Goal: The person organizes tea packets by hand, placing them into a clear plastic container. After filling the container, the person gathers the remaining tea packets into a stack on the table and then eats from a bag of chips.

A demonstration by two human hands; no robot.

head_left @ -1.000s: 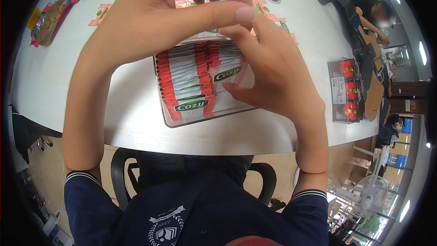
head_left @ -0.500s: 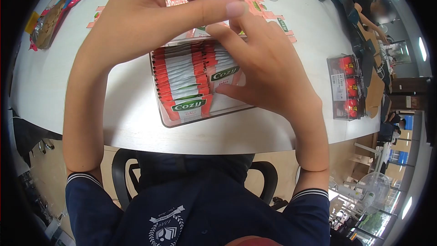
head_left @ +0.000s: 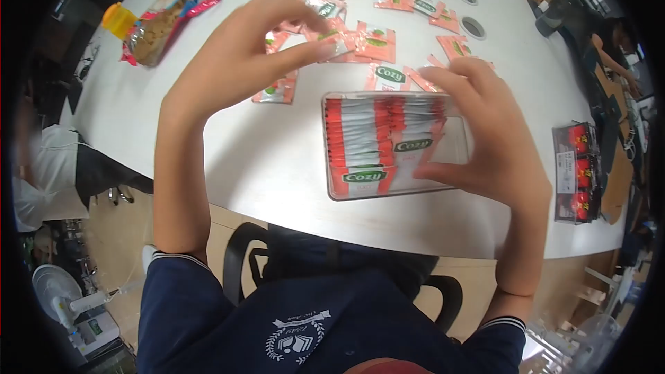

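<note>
My left hand (head_left: 256,55) hangs over the loose sachets on the table, thumb and fingers apart, its fingertips overlapping a pink sachet (head_left: 339,40) in this view. Above the right part of a clear plastic box (head_left: 332,195), my right hand (head_left: 488,125) is spread with nothing between thumb and fingers. Its thumb tip is close to the front sachet of the second row (head_left: 413,147). Inside the box, red-and-white Cozy sachets stand packed in two rows, the left row (head_left: 361,179) being longer. Part of the box's right side is behind my right hand.
More Cozy sachets (head_left: 393,0) lie scattered beyond the box. At the far left is a colourful snack bag (head_left: 161,34) beside a yellow lid (head_left: 119,19). A clear case of red packs (head_left: 576,172) stands at the right edge. Two round grommets (head_left: 473,26) are set in the table.
My hands have parted: the left has moved left, over the scattered sachets, while the right stays above the box, its fingers wider. The view has shifted, so the box appears farther right.
</note>
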